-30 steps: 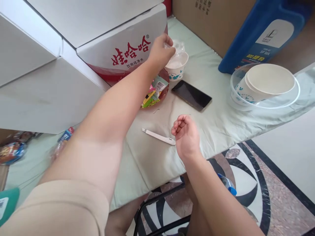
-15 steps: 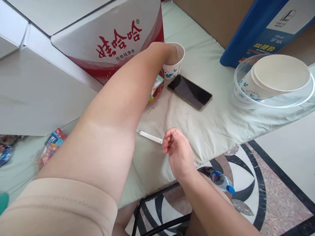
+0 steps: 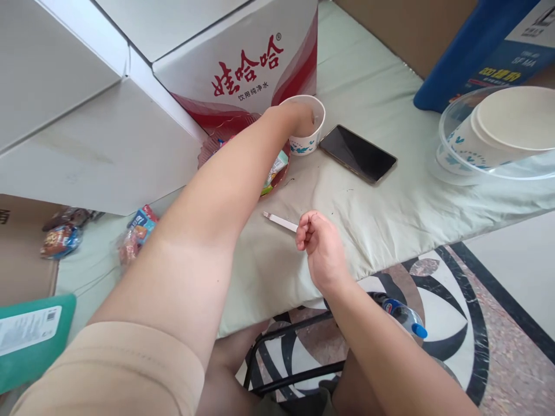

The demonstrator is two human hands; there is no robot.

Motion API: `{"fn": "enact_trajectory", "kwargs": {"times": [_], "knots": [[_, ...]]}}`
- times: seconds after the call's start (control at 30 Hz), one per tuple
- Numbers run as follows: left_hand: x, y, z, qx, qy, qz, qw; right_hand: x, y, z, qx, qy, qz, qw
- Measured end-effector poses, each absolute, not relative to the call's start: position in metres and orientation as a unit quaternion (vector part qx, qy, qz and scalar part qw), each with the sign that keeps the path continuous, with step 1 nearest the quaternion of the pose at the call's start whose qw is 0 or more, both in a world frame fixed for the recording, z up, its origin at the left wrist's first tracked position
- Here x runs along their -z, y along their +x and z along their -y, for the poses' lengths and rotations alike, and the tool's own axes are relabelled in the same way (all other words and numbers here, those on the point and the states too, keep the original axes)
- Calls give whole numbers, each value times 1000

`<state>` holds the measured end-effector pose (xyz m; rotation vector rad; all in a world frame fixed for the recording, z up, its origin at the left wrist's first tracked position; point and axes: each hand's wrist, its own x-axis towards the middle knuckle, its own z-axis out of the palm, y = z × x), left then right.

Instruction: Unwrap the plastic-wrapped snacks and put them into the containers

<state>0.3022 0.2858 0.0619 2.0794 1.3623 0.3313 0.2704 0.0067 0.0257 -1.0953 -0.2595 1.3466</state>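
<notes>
Two bare hands are seen over a pale green cloth (image 3: 390, 214) spread across a low surface. The left hand (image 3: 300, 115) is reached forward and plunged into a small paper cup (image 3: 309, 141) printed with blue hearts; its fingers are hidden below the cup's rim, so whether they are spread, curled or pinching anything cannot be told. Only the wrist and the back of the hand are shown at the rim. The cup is stood upright at the foot of a white and red carton (image 3: 243, 63) marked with red characters, just beside a reddish dish (image 3: 225, 136) of coloured wrappers, which is largely covered by the left forearm.

The right hand (image 3: 321, 248) is held near the front edge of the cloth, its fingers (image 3: 304, 231) curled loosely inward towards the palm, not quite a fist. Nothing is clearly gripped in it. A slim white pen-like stick (image 3: 280, 221) is laid flat on the cloth, and its near end is met or overlapped by the curled fingertips; whether it is actually touched cannot be told.

A dark phone (image 3: 358, 153) is laid face up just right of the cup, apart from both hands. Further right, a stack of paper cups (image 3: 485, 136) is lying inside a clear plastic bowl (image 3: 455, 167). A blue-capped bottle (image 3: 405, 315) is lying on the patterned floor below the right forearm.
</notes>
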Motion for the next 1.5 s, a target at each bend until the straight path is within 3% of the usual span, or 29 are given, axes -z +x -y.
{"fn": "enact_trajectory", "kwargs": {"times": [0.1, 0.2, 0.4, 0.5, 0.63, 0.73, 0.87, 1.07, 1.3, 1.5], "knots": [[-65, 294, -279, 12, 821, -506, 265, -24, 268, -10, -586, -481, 119, 641], [-73, 292, -275, 24, 847, -477, 234, -24, 266, -13, -582, -484, 120, 643], [-110, 252, -226, -248, 847, -437, 173, -26, 266, -13, -571, -495, 130, 642], [-114, 179, -162, -399, 793, -394, 237, -26, 266, -9, -555, -500, 141, 649], [-85, 69, -66, -436, 669, -487, 354, -22, 254, 1, -536, -524, 212, 627], [-55, 12, -18, -449, 552, -581, 396, -17, 237, 15, -509, -557, 344, 559], [-28, -19, 3, -514, 444, -604, 416, -10, 212, 28, -473, -583, 475, 458], [-26, -38, -2, -590, 291, -558, 506, -9, 138, -11, -473, -565, 535, 414], [-29, -82, -21, -688, 220, -562, 402, -20, -4, -82, -579, -460, 593, 319], [-27, -105, -17, -714, 195, -562, 369, -16, -39, -82, -573, -424, 639, 289]]}}
